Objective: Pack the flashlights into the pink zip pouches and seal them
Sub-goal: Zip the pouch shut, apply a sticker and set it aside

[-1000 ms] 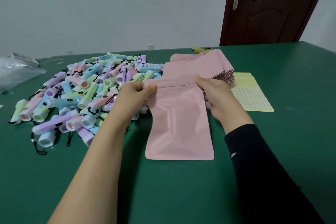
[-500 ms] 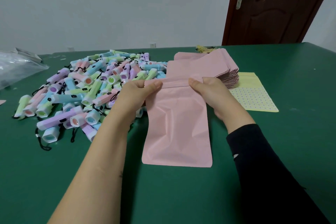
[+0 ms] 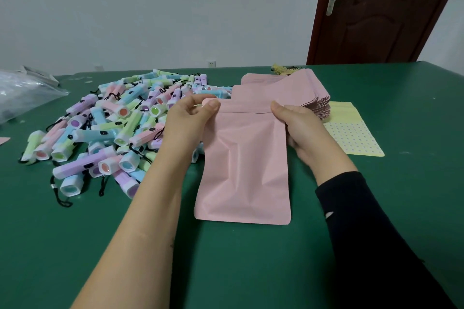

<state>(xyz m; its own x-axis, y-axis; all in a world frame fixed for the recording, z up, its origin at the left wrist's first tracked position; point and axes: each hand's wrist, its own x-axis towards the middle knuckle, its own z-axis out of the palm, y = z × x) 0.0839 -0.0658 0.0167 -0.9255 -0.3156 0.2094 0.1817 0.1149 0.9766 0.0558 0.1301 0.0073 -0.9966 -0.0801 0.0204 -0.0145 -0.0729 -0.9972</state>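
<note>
We see one pink zip pouch (image 3: 246,170) lying flat on the green table (image 3: 251,271), long axis running near to far, with the zip end far and the sealed bottom near. The left hand (image 3: 190,118) pinches the far-left corner of the zip strip, thumb on top. The right hand (image 3: 298,128) grips the far-right corner, thumb on top and fingers curled under the edge. The zip line runs left to right, straight between the two thumbs, so we judge the next press would travel along that line. The pouch body bulges and creases, but we cannot tell what is inside. The pile of pastel flashlights (image 3: 120,128) lies left, just beside the left hand. The stack of empty pink pouches (image 3: 288,90) sits far-right, nearer the right hand. A yellow dotted sheet (image 3: 351,133) lies right of that hand.
</note>
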